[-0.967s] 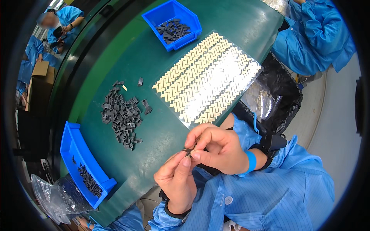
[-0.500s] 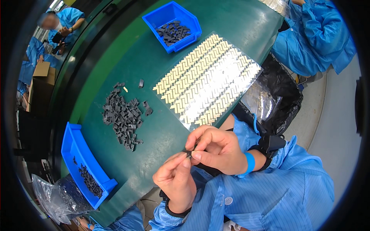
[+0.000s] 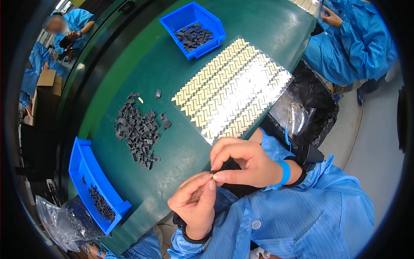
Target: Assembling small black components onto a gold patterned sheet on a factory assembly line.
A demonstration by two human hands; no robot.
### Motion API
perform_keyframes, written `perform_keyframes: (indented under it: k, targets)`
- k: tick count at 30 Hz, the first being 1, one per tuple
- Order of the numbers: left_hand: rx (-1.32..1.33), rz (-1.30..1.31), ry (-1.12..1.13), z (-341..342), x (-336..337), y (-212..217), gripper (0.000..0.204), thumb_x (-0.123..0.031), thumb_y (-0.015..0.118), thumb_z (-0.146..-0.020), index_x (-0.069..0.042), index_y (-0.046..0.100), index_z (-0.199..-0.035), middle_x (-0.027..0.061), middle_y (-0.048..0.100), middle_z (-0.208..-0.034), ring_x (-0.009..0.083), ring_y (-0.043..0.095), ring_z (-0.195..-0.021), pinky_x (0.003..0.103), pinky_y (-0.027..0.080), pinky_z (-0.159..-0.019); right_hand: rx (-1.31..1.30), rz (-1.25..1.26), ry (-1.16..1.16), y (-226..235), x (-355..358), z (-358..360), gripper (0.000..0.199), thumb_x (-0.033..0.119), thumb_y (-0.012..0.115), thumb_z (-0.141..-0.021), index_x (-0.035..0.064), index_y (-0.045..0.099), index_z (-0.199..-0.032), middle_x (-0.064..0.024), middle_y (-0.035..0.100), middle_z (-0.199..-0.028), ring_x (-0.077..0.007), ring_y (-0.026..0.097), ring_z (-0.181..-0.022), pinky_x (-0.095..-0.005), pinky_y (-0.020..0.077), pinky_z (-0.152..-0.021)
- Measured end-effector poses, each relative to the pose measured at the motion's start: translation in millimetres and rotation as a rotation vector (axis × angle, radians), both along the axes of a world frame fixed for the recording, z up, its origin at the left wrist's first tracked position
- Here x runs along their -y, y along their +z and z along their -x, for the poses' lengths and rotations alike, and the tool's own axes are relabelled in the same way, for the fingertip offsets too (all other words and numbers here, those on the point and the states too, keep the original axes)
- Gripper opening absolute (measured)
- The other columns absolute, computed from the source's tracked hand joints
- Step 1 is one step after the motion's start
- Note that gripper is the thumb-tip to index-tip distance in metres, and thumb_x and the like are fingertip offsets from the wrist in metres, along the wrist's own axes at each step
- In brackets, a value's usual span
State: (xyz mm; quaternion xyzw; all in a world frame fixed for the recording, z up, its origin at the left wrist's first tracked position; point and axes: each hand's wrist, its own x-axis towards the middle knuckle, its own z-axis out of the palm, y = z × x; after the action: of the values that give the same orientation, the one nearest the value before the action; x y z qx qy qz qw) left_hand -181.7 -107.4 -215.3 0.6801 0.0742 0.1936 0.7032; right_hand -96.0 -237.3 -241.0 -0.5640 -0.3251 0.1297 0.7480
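Observation:
My left hand (image 3: 195, 203) and my right hand (image 3: 248, 165) meet just off the table's near edge, fingertips pinched together. Between them is a small black plastic piece (image 3: 212, 172), mostly covered by the fingers. Beyond my right hand lies a clear sheet of cream-coloured adhesive strips (image 3: 207, 93), set in herringbone rows with a bright glare across it. A loose heap of small black plastic pieces (image 3: 137, 129) is on the green table to the left of the sheet. One cream strip (image 3: 140, 99) lies at the heap's far edge.
Blue bins (image 3: 172, 26) (image 3: 77, 162) at the far side and lower left hold more black pieces. A black-lined bin (image 3: 321, 103) stands right of the table. Co-workers in blue sit at upper right (image 3: 351, 47) and stand at far left. A plastic bag (image 3: 60, 222) lies lower left.
My hands have shifted slightly, fingertips closing further around the black piece so less of it shows. At upper right, the co-worker's hand has come into fuller view.

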Motion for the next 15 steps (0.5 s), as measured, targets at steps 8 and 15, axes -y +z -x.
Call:
perform_keyframes:
  k: [8,15]
  targets:
    - [-0.176,0.623,-0.220,-1,-14,0,0.033,0.003,0.062,-0.080,0.005,0.056,-0.113,0.0185,0.065,-0.084,0.0237,0.066,-0.069,0.031,0.056,-0.064,-0.739,-0.258,0.533,3,4,-8,0.009,0.004,0.062,-0.084,-0.0015,0.059,-0.090,-0.0052,0.048,-0.099,-0.0119,0.053,-0.089,-0.0251,0.0444,-0.077]
    - [-0.149,-0.110,-0.332,-5,-23,20,0.041,0.011,0.061,-0.078,0.007,0.053,-0.118,0.0192,0.066,-0.093,0.0244,0.067,-0.081,0.032,0.055,-0.074,-0.474,-0.056,0.442,5,0,-11,0.008,0.006,0.059,-0.080,0.0009,0.055,-0.076,-0.0031,0.052,-0.082,-0.0110,0.059,-0.071,-0.0227,0.0440,-0.066]
